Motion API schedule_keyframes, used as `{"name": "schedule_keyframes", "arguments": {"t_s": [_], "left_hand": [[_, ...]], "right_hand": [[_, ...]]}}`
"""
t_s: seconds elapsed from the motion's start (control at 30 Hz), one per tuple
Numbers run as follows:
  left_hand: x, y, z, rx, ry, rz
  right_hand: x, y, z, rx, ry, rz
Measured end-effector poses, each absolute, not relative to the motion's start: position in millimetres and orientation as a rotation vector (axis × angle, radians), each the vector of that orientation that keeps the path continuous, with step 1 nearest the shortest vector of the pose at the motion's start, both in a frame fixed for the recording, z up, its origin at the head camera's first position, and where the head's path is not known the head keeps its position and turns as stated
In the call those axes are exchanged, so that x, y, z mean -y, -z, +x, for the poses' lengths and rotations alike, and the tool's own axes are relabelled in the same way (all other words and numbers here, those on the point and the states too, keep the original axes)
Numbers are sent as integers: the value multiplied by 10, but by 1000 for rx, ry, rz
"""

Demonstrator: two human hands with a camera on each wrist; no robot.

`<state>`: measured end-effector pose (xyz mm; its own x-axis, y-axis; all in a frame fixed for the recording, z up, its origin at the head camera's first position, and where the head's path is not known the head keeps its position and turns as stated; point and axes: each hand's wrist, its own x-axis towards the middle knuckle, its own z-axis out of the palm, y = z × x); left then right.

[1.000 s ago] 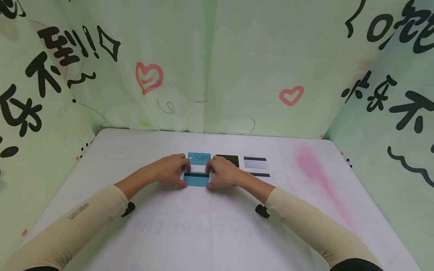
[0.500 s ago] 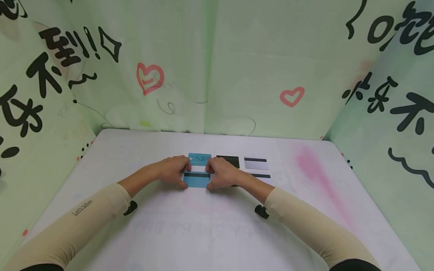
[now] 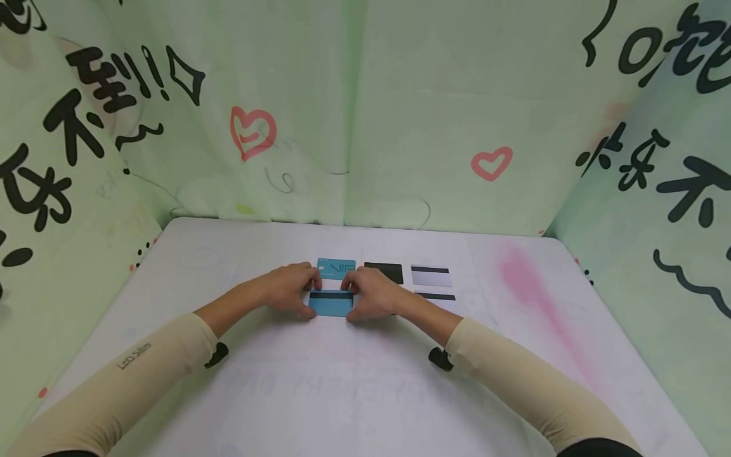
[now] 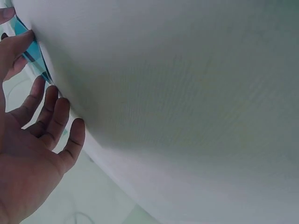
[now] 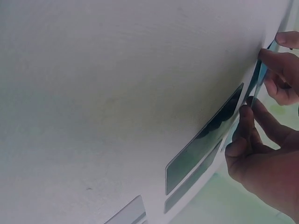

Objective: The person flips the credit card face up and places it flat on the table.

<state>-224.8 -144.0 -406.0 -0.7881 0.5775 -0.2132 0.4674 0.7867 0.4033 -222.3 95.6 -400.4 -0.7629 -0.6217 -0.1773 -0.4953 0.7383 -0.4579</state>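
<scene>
A blue card with a dark stripe (image 3: 331, 304) lies between my two hands in the head view. My left hand (image 3: 290, 289) pinches its left side, thumb at the near corner and fingers at the far one. My right hand (image 3: 374, 294) holds the right side likewise, its index finger reaching over the far edge. Just behind it lies a blue card marked VIP (image 3: 338, 268). In the right wrist view the thumb and index finger meet at the card's edge (image 5: 262, 74); whether the card is lifted, I cannot tell.
A black card (image 3: 389, 272) lies beyond my right hand. In the right wrist view a nearer dark card (image 5: 184, 170) shows, mostly covered in the head view. Two pale striped cards (image 3: 431, 276) lie farther right on the white table (image 3: 354, 393). Green cloth walls (image 3: 411, 114) enclose it.
My right index finger has shifted slightly left over the far edge of the striped blue card. Left hand and the other cards stay in place.
</scene>
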Motion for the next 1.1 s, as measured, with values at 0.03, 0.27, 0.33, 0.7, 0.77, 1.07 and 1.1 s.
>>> {"name": "schedule_keyframes", "arguments": {"t_s": [0.03, 0.27, 0.33, 0.7, 0.77, 1.07, 1.1], "left_hand": [[1441, 4061, -2245, -2661, -463, 812], [1439, 4042, -2198, -2695, -429, 860], [1438, 4034, -2198, -2699, -424, 881], [1437, 4003, -2214, -2724, -403, 930], [1447, 3997, -2219, -2735, -416, 953], [1426, 3959, -2222, -2726, -472, 941], [1422, 3955, -2223, -2723, -476, 939]], "right_hand": [[-956, 4001, -2219, -2623, 555, -867], [-976, 4007, -2221, -2650, 552, -891], [-986, 4009, -2227, -2658, 558, -905], [-1042, 3962, -2189, -2691, 633, -928], [-1064, 3947, -2178, -2688, 667, -929], [-1148, 3917, -2123, -2686, 785, -945], [-1154, 3917, -2119, -2685, 800, -939]]}}
